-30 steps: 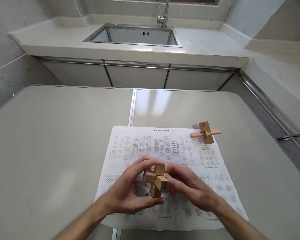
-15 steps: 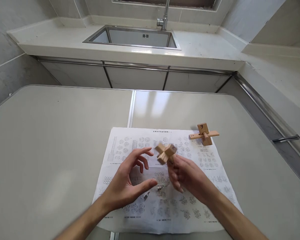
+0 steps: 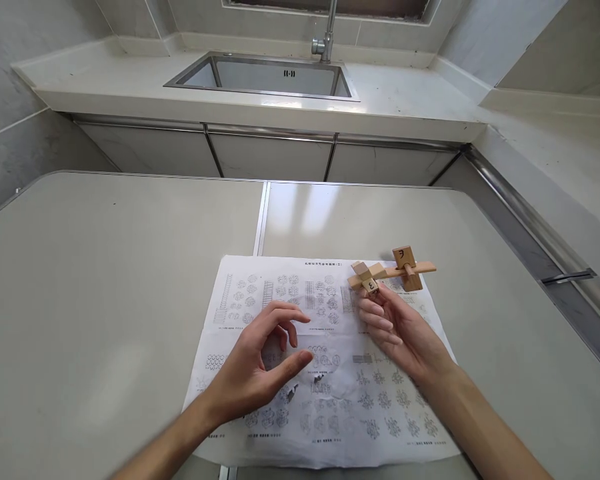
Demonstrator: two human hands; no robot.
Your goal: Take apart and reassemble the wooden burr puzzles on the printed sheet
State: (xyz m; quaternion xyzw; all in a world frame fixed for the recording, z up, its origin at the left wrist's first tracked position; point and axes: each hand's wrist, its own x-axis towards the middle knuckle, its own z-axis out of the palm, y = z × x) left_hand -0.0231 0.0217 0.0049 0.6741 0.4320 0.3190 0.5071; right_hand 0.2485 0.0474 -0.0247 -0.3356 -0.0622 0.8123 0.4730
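My right hand pinches a small wooden burr puzzle, made of crossed blocks with a dark mark on one face, at the upper right of the printed sheet. Just behind it a second wooden puzzle lies near the sheet's corner, with a flat bar and a rod passing through a marked block. Whether the two puzzles touch, I cannot tell. My left hand hovers over the middle of the instruction sheet, empty, its fingers curved and apart from the thumb.
The sheet, torn in small spots near its middle, lies on a pale table with a metal seam. Beyond the table's far edge is a counter with a sink and a faucet. A metal handle is on the right.
My right hand has moved right and away from me with the burr puzzle, turning it so a marked face shows. My left hand has stayed nearly in place.
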